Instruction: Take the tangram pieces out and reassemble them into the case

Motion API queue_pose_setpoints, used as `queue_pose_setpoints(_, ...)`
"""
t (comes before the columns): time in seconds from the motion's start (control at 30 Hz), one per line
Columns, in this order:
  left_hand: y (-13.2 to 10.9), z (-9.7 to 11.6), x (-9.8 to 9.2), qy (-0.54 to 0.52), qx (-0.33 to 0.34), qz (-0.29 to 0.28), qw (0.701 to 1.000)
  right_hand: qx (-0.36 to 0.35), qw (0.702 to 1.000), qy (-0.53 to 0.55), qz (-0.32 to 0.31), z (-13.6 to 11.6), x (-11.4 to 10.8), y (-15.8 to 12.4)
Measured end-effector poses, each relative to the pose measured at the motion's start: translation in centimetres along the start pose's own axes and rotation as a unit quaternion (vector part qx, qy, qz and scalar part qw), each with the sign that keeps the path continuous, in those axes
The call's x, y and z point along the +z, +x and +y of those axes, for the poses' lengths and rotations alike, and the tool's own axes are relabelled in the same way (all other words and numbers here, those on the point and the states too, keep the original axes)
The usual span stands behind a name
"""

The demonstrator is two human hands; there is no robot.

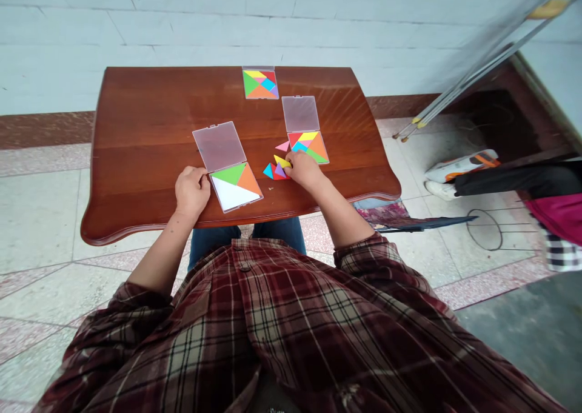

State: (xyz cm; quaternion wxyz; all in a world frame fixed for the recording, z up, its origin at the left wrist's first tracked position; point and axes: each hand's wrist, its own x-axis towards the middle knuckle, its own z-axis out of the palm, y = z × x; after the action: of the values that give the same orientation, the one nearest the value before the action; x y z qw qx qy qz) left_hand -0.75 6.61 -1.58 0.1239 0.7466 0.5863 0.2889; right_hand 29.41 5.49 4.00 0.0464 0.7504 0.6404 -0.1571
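"Red-brown wood is filling your view, and the table (136,128) is carrying three clear plastic tangram cases (260,83). Where are your hands working?"

"Your left hand (191,191) is resting at the hinge side of the nearest open case (234,185), just below its raised lid. Is that grip pinching anything?"

"I can't tell. Your fingers are curling against the case edge, but the view isn't showing whether they're pinching it. Your right hand (302,169) is pressing its fingertips (288,165) onto a yellow triangle (282,161), though I can't tell if they're pinching it either."

"Where are the pieces lying?"

"Loose tangram pieces (274,171) are lying on the table under your right hand, in purple, blue, red and yellow, with a pink triangle (282,146) just apart. The nearest case is holding a green triangle and an orange triangle above a white patch, and the open case on your right (309,147) is holding more colored pieces."
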Motion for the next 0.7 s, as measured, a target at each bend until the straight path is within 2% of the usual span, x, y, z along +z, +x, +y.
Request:
queue_pose_setpoints(0.27, 0.0, 0.0, 0.0, -0.007, -0.001, 0.002, 1.000, 0.013, 1.000, -0.019, 0.002, -0.2, 0.2, 0.3)
queue_pose_setpoints(0.4, -0.1, -0.1, 0.1, -0.002, 0.001, 0.005, 1.000, -0.002, 0.999, -0.013, 0.033, 0.5, 0.3, 0.5)
queue_pose_setpoints(0.53, -0.1, -0.1, 0.2, -0.009, 0.008, 0.005, 1.000, -0.005, 0.997, 0.029, 0.076, 1.1, -0.7, -0.3)
queue_pose_setpoints(0.6, -0.1, -0.1, 0.2, -0.011, 0.007, 0.004, 1.000, -0.058, 0.994, 0.056, 0.075, 0.7, -1.1, -1.1)
queue_pose_setpoints(0.7, -0.1, -0.1, 0.2, -0.009, 0.005, 0.006, 1.000, -0.192, 0.978, 0.079, 0.030, -0.9, -1.0, -2.5)
